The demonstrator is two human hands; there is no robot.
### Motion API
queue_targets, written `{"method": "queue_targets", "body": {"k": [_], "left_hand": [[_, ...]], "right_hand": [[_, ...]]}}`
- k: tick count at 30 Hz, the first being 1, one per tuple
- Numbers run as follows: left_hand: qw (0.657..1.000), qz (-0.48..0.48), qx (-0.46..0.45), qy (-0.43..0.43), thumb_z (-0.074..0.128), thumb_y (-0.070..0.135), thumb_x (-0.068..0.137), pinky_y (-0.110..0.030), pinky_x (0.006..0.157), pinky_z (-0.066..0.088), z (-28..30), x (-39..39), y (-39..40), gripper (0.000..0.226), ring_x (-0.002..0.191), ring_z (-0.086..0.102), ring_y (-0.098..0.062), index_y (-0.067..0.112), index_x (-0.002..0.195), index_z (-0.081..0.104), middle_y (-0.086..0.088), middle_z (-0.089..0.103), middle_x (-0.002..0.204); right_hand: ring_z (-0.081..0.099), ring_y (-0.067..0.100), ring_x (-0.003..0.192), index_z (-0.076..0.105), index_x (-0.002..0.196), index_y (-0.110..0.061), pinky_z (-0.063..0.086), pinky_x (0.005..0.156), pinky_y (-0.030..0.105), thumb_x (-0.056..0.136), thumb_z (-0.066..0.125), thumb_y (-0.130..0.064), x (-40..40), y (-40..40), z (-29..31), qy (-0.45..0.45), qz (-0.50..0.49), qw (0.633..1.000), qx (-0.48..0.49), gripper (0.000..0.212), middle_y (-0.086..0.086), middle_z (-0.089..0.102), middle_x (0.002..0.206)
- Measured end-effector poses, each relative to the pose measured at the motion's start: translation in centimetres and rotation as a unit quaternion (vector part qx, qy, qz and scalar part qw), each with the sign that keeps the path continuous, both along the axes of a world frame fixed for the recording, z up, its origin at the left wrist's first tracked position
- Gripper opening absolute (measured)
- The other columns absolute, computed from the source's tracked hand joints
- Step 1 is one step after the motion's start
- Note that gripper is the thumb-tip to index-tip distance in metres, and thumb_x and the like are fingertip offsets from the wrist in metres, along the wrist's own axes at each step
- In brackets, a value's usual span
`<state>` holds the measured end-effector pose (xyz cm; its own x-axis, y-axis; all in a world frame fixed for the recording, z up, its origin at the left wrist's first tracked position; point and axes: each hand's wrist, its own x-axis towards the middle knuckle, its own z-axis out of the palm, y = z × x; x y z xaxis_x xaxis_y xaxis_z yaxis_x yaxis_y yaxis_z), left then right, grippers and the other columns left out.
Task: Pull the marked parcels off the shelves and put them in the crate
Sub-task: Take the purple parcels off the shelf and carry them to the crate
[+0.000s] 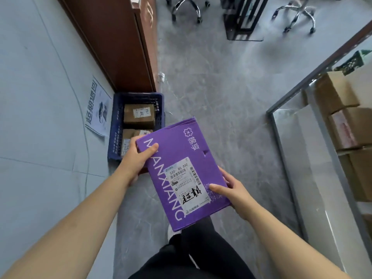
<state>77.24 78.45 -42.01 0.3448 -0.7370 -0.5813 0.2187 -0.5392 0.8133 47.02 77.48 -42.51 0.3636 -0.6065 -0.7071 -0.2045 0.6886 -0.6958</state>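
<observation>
Purple cardboard parcel held flat above the grey floor, printed side up, white "MANXIANG" lettering along one long edge. White shipping label stuck on top face, barcodes and "530-D5 032" readable, black handwritten marker characters on lower part.

Left hand gripping the far left corner of the parcel, thumb on top, fingers curled under. Right hand gripping the near right edge, thumb on top beside the label, fingers below. Both forearms bare. Black trousers and a bit of white shoe visible below the parcel.

Blue plastic crate on the floor beyond the left hand, just past the parcel's far left corner, standing against the wall and touching the end of a brown wooden cabinet. Brown labelled boxes already inside the crate. Parcel not in the crate; far corner overlaps crate's near end in view.

Printed poster on the wall beside the crate. Metal shelving at right with brown cartons stacked on it. Swivel chair bases at top of view.
</observation>
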Motion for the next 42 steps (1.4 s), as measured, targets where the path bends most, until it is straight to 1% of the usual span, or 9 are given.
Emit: {"method": "queue_targets", "body": {"k": [4,8,12,14,19,24,32,35,42], "left_hand": [[0.996,0.094,-0.005,0.011,0.072,0.028,0.087,-0.047,0.088,0.056,-1.2,3.1,-1.6,0.037,0.100,0.067,-0.024,0.029,0.111,0.044,-0.011,0.062,0.120],[0.980,0.200,-0.006,0.016,0.069,0.022,0.090,-0.053,0.093,0.053,-2.1,5.2,-3.7,0.039,0.105,0.065,-0.028,0.023,0.118,0.042,-0.010,0.062,0.119],[0.957,0.288,0.022,0.020,0.069,0.026,0.090,-0.056,0.090,0.053,-3.1,6.8,-6.3,0.042,0.103,0.065,-0.029,0.023,0.120,0.040,-0.010,0.062,0.119],[0.941,0.335,0.027,0.030,0.068,0.025,0.091,-0.058,0.090,0.053,-3.8,7.8,-7.9,0.040,0.102,0.066,-0.027,0.023,0.119,0.039,-0.011,0.062,0.119],[0.903,0.424,0.042,0.062,0.064,0.023,0.094,-0.050,0.078,0.058,-5.7,10.2,-11.9,0.037,0.095,0.066,-0.024,0.018,0.116,0.035,-0.011,0.060,0.117],[0.889,0.446,0.060,0.087,0.065,0.022,0.094,-0.040,0.061,0.059,-7.9,13.6,-13.3,0.036,0.092,0.067,-0.023,0.017,0.117,0.037,-0.009,0.062,0.110],[0.906,0.369,0.108,0.175,0.053,0.008,0.099,-0.041,0.100,0.046,-14.9,22.2,-17.2,0.008,0.092,0.064,-0.016,0.012,0.104,0.056,-0.007,0.067,0.103],[0.910,0.359,0.123,0.165,0.053,0.007,0.099,-0.036,0.097,0.047,-21.3,26.9,-19.3,0.013,0.096,0.064,-0.018,0.008,0.111,0.059,-0.008,0.068,0.104],[0.912,0.368,0.130,0.130,0.053,0.011,0.100,-0.033,0.102,0.043,-35.1,33.5,-25.5,0.020,0.094,0.063,-0.011,0.011,0.118,0.060,-0.002,0.067,0.105]], "right_hand": [[0.071,0.028,0.101,0.053,0.132,-0.025,0.058,0.086,0.050,0.048,0.093,-0.040,4.1,-5.1,-1.3,0.023,-0.089,0.995,-0.029,0.094,0.005,0.068,0.123],[0.054,0.029,0.125,0.052,0.117,-0.045,0.059,0.082,0.049,0.042,0.099,-0.036,8.8,-10.6,-3.4,0.014,-0.209,0.978,-0.017,0.090,0.001,0.037,0.144],[0.067,0.029,0.105,0.036,0.130,-0.027,0.060,0.075,0.047,0.065,0.091,-0.020,13.5,-15.3,-4.5,-0.024,-0.265,0.962,0.068,0.085,0.007,0.047,0.137],[0.068,0.025,0.103,0.038,0.134,-0.022,0.056,0.083,0.053,0.075,0.082,-0.011,15.3,-16.9,-4.8,-0.049,-0.216,0.972,0.077,0.075,0.007,0.057,0.134],[0.068,0.024,0.105,0.041,0.140,-0.045,0.044,0.099,0.064,0.082,0.072,-0.004,18.8,-21.0,-6.5,-0.010,-0.021,0.995,0.098,0.078,-0.007,0.070,0.118],[0.073,0.014,0.083,0.047,0.137,-0.040,0.046,0.081,0.047,0.084,0.072,0.000,22.7,-23.7,-7.3,0.010,-0.009,0.996,0.091,0.071,-0.008,0.075,0.103],[0.070,0.013,0.078,0.057,0.131,-0.031,0.059,0.080,0.044,0.084,0.072,0.001,30.2,-28.4,-12.9,0.077,-0.056,0.992,0.082,0.059,-0.007,0.077,0.094],[0.072,0.012,0.074,0.059,0.129,-0.028,0.062,0.068,0.035,0.085,0.070,0.003,34.7,-30.5,-19.5,0.085,-0.075,0.989,0.096,0.055,-0.006,0.077,0.092],[0.072,0.021,0.091,0.058,0.134,-0.025,0.060,0.077,0.044,0.088,0.070,-0.005,41.3,-35.5,-35.1,0.097,-0.080,0.989,0.082,0.051,-0.004,0.076,0.101]]}}
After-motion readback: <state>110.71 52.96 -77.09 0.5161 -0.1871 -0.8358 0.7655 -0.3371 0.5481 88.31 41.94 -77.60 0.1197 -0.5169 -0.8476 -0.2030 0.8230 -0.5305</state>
